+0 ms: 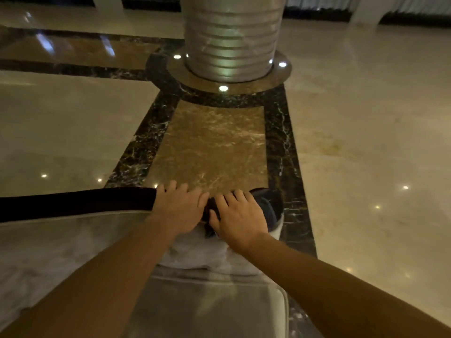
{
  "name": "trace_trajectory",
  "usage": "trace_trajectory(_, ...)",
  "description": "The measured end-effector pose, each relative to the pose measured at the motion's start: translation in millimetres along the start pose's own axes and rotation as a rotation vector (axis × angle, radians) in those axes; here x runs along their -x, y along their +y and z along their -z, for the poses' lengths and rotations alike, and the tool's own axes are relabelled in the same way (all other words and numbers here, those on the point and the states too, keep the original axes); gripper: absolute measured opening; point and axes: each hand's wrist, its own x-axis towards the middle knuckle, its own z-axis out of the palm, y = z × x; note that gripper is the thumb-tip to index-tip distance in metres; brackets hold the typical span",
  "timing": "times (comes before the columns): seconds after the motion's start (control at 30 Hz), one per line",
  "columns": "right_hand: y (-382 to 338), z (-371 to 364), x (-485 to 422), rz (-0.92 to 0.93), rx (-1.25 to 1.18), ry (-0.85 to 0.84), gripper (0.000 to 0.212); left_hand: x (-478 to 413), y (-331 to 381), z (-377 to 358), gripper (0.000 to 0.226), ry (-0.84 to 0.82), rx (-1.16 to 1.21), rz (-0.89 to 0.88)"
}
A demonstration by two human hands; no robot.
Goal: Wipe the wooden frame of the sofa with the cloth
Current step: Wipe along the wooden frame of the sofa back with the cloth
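Observation:
The sofa's dark glossy wooden frame (pixel 78 202) runs along the top of the backrest from the left edge toward the right corner. My left hand (pixel 179 209) lies flat on the frame, fingers spread. Just right of it, my right hand (pixel 240 219) presses down on a dark cloth (pixel 264 203) that is draped over the frame's right end. The cloth shows between the two hands and past my right fingers. Pale grey upholstery (pixel 61 242) lies below the frame.
A pale seat cushion (pixel 214 301) sits below my arms. Beyond the sofa spreads polished marble floor (pixel 214 147) with dark borders. A wide ribbed column (pixel 231 37) with floor lights at its base stands straight ahead.

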Motion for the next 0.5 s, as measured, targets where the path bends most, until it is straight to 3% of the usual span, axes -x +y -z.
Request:
trace_trajectory(0.17,59.3,-14.6,34.1,0.138,-0.011,-0.14,0.066,-12.4,54.4,-2.6,0.044,0.065,-0.092,-0.086)
trace_trajectory(0.3,81.0,-12.4,-3.9,0.244,-0.147,-0.17,0.057,-37.9,52.5,-5.9,0.044,0.005,-0.099,-0.196)
trace_trajectory(0.4,101.6,-17.0,-16.4,-0.08,-0.321,-0.123,0.048,-46.9,48.3,-11.2,0.046,0.051,-0.117,-0.289)
trace_trajectory(0.47,100.8,-23.5,-0.1,-0.36,-0.544,-0.028,0.044,-40.8,49.1,-12.3,0.059,0.101,-0.161,-0.368)
trace_trajectory(0.5,94.1,-28.2,14.0,-0.408,-0.537,0.002,0.048,-38.6,49.1,-11.0,0.069,0.11,-0.162,-0.394)
